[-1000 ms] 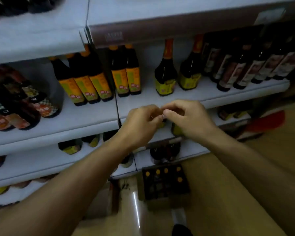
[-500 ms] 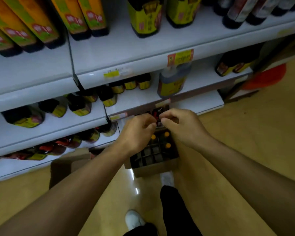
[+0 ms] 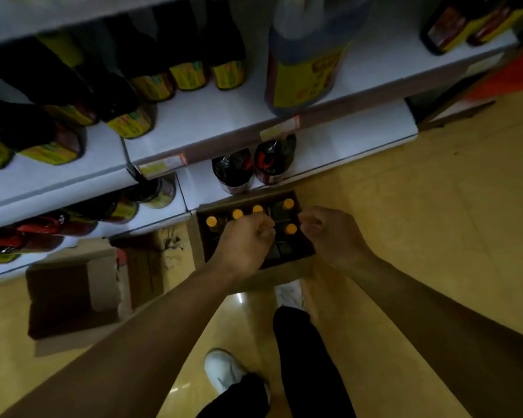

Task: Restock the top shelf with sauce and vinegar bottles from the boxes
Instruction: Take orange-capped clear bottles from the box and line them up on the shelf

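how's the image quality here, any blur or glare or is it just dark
Head view: dim overall, box interior nearly black apart from the orange caps; shelf bottles motion-smeared, labels unreadable; a small glare spot on the floor near the white shoe; shelf edges bow from the wide-angle lens.

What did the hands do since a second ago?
Both hands dropped from shelf height to just above the open box of orange-capped bottles on the floor. The left hand and right hand, fingertips together before, have parted. Neither has a grip on a bottle. The box stayed put.
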`<state>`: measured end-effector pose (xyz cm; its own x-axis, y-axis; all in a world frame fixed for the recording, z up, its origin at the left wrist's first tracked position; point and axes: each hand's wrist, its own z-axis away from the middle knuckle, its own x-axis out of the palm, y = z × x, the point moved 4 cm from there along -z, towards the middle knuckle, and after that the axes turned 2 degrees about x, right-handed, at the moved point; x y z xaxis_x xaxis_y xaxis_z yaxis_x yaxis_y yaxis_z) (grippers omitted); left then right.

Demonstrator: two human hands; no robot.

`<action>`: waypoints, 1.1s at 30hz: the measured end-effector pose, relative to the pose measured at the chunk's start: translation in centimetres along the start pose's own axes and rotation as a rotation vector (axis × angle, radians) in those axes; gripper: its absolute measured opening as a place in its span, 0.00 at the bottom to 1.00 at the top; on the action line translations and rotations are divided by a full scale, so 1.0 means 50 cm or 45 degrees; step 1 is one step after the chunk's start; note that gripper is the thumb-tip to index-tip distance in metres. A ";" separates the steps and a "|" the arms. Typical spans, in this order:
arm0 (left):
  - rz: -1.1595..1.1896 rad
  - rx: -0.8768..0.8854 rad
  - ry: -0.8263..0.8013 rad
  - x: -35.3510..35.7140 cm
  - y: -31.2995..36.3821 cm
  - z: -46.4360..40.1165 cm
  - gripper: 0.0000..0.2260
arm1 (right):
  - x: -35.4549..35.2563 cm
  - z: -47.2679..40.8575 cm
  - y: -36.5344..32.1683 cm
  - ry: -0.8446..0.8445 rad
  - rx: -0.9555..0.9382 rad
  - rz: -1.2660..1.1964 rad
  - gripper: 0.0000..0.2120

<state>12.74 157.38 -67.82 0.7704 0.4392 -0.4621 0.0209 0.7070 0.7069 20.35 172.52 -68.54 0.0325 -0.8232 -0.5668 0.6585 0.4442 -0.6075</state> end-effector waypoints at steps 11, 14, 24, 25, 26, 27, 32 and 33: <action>0.182 -0.222 -0.025 0.176 -0.167 -0.165 0.07 | 0.175 -0.211 0.195 -0.140 0.129 0.267 0.15; 0.243 -0.269 -0.035 0.210 -0.207 -0.197 0.07 | 0.209 -0.266 0.235 -0.173 0.139 0.372 0.16; 0.191 -0.285 -0.081 0.285 -0.289 -0.250 0.10 | 0.309 -0.366 0.328 -0.283 0.099 0.844 0.13; 0.189 -0.291 -0.082 0.290 -0.291 -0.253 0.10 | 0.314 -0.372 0.333 -0.284 0.083 0.871 0.14; 0.185 -0.296 -0.084 0.293 -0.292 -0.256 0.10 | 0.319 -0.377 0.338 -0.293 0.070 0.896 0.15; 0.188 -0.302 -0.085 0.297 -0.296 -0.260 0.10 | 0.323 -0.383 0.343 -0.299 0.064 0.896 0.15; 0.210 -0.337 -0.064 0.302 -0.306 -0.265 0.10 | 0.317 -0.382 0.338 -0.358 -0.010 0.924 0.13; 0.214 -0.340 -0.060 0.301 -0.307 -0.263 0.10 | 0.314 -0.379 0.339 -0.364 -0.028 0.930 0.13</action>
<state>15.62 160.41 -92.64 0.7776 0.5405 -0.3211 -0.2725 0.7500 0.6026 17.77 173.81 -98.28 0.6457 -0.3777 -0.6636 0.3812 0.9125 -0.1484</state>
